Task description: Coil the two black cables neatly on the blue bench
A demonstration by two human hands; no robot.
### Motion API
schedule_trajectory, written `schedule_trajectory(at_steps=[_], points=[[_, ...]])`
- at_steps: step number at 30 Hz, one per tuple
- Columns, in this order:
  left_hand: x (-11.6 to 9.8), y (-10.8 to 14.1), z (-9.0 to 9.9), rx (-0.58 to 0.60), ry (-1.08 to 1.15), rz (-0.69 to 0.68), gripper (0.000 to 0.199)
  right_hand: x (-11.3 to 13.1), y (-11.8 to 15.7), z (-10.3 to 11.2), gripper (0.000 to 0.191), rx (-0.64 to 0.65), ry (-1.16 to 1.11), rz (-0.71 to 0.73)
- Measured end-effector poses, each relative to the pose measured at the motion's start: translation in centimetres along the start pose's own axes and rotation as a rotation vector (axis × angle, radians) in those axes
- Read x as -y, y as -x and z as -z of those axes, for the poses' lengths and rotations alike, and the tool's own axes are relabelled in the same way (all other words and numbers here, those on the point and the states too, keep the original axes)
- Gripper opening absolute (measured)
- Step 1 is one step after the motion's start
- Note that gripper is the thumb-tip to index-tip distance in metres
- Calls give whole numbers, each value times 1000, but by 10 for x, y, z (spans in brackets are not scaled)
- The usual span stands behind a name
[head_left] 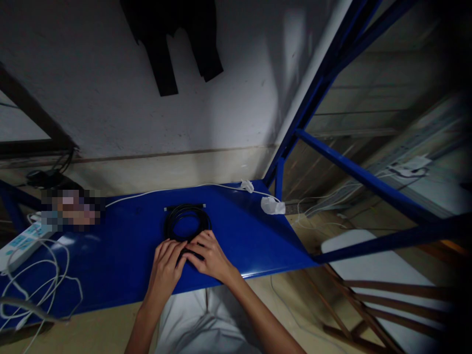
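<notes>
A coiled black cable (187,207) lies on the blue table (121,246), with a connector end showing at each side of its far edge. My left hand (169,260) and my right hand (208,255) meet at the near side of the coil, close to the table's front edge. Both hands have bent fingers closed on the near part of the cable, and the thumbs point towards each other. My fingers partly cover that section.
At the left are a white power strip (22,244) and loose white cables (55,275). Crumpled white pieces (273,205) lie at the back right. Blue metal posts (279,179) and a wooden chair (368,265) stand at the right.
</notes>
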State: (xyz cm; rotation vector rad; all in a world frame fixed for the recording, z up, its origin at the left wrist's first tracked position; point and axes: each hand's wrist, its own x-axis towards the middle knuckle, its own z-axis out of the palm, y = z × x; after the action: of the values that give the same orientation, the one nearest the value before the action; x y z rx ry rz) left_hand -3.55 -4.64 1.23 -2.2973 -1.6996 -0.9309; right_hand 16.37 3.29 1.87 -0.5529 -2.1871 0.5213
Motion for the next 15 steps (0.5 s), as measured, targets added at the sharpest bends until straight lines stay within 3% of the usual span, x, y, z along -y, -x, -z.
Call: schedule_trajectory(at_steps=[10,15], points=[[8,-7,13,29,-24,-50,29,1,2,-2,32,98,104,87],[14,-2,15,14,28,-24,34,3,4,-2,49,109,128,121]])
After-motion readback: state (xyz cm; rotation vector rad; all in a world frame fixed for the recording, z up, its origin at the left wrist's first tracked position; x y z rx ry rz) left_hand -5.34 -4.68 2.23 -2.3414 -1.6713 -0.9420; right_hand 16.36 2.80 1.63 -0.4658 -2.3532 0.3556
